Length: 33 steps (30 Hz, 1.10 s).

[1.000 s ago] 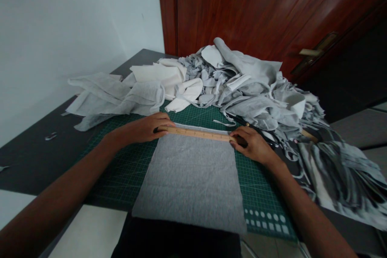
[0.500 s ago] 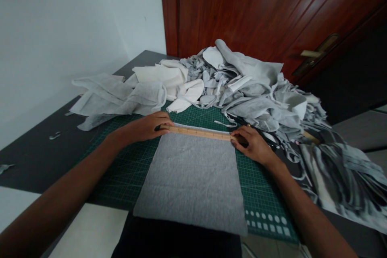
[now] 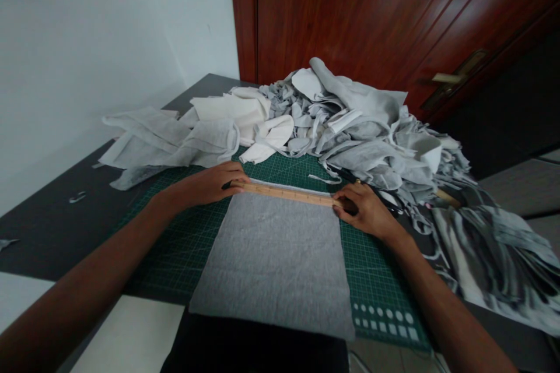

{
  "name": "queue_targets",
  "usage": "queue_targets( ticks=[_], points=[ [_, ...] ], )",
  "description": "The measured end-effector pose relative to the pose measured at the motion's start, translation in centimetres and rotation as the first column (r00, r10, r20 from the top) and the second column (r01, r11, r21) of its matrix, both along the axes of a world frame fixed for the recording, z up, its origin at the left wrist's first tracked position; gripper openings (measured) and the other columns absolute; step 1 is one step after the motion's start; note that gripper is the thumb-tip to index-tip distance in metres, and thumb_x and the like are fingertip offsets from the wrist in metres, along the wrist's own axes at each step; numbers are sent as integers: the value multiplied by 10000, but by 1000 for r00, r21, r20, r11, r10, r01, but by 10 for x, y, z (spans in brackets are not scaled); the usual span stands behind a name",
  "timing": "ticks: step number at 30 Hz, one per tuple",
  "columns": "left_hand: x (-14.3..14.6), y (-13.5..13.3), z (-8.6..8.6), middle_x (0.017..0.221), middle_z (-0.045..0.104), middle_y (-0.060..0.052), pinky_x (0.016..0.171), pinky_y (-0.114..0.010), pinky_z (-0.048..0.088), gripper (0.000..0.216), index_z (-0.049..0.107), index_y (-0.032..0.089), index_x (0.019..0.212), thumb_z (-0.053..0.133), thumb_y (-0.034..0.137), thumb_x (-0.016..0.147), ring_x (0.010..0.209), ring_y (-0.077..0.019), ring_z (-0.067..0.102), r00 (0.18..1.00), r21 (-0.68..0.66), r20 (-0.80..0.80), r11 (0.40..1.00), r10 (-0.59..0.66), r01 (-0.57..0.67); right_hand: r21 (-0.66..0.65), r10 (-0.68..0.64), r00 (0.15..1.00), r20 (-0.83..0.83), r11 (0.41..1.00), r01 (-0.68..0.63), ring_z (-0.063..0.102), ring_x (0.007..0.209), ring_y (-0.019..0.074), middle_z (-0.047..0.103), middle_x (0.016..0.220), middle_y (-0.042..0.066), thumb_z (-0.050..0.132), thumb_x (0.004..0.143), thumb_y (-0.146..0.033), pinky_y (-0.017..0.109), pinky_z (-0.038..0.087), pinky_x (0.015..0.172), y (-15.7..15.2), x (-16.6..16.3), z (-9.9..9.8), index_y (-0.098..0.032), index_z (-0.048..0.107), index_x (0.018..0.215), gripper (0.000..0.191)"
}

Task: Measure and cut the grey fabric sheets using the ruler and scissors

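Observation:
A grey rectangle of fabric [image 3: 273, 262] lies flat on a green cutting mat [image 3: 184, 245]. Across its far edge rests a wooden ruler [image 3: 289, 193]. My left hand [image 3: 210, 183] grips the ruler's left end with curled fingers, and something dark shows under its fingertips. My right hand [image 3: 365, 210] is closed on the ruler's right end. A thin strip of fabric shows just beyond the ruler.
A large heap of grey and white fabric scraps [image 3: 350, 122] fills the far side of the dark table [image 3: 52, 227]. More grey strips [image 3: 494, 256] trail off to the right. A white wall stands at left; a red-brown wooden door [image 3: 371, 11] is behind.
Both hands stay on the ruler ends; only the view has shifted slightly.

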<state>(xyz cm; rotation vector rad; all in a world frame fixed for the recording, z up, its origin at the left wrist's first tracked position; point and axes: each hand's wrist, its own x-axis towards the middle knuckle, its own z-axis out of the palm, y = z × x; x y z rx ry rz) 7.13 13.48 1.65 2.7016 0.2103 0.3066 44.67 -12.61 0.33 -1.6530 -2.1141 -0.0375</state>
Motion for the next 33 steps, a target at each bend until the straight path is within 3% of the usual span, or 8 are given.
queue_targets(
  ticks=[18,25,33],
  points=[
    [1,-1,0,1116,651,-87,950,-321,476,291,736,202,1168,519,373,1077,1034,-212,620,1000,29,12,999,-16,15,-22,27,1000,6,999,-27,678,891,265,737,951,44,708,919,-287,460,487,888,0,-3,3,-241,652,1021,125],
    [3,-5,2,1094,645,-84,951,-329,476,260,727,200,1102,523,359,1075,1037,-216,616,1000,21,12,1000,-17,17,50,12,1000,10,999,-13,684,898,276,735,955,53,711,903,-269,443,483,851,-1,-1,2,-237,654,1044,156],
    [3,-5,2,1089,649,-84,933,-330,477,273,742,209,1085,520,368,1077,1019,-215,619,999,9,37,1000,-25,24,5,13,1000,-10,1000,-13,690,930,276,737,977,46,707,914,-286,468,477,921,1,0,-2,-241,652,1054,157]
  ],
)
